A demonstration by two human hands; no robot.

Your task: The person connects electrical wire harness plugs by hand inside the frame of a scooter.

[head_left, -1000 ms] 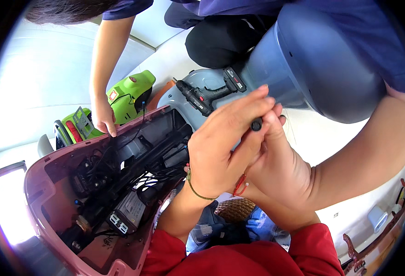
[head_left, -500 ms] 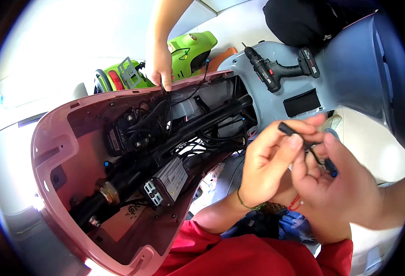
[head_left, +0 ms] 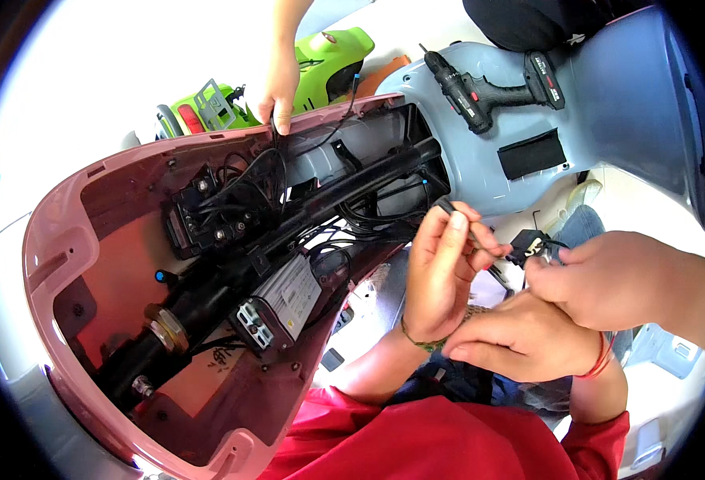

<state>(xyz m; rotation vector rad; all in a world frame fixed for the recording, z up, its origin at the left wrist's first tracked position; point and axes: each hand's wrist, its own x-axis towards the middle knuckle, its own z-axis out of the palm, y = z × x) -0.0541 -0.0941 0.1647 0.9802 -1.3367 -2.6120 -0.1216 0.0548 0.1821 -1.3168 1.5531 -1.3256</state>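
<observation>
My left hand (head_left: 436, 284), with a green bracelet at its wrist, pinches a short black rod-shaped piece (head_left: 445, 206) between thumb and fingers. Its other fingers reach beside a small black block with pale wires (head_left: 526, 245). Another person's hand (head_left: 632, 280) comes in from the right edge and grips that block. Below it lies my right hand (head_left: 532, 336), with a red cord bracelet. Its thumb and fingers stretch leftward toward my left wrist, with nothing visible in them; some fingertips are hidden.
Left lies a pink shell (head_left: 64, 224) with a black tube (head_left: 352, 188), cables and a silver box (head_left: 288, 300). Another person's hand (head_left: 276, 88) holds cables at its far rim. A black cordless drill (head_left: 480, 92) rests on a blue-grey panel (head_left: 456, 172). Behind is a green machine (head_left: 328, 60).
The other person's right-side hand has drawn away from mine, and the black block now shows. My right hand has come into fuller view; my left hand has shifted left and up.
</observation>
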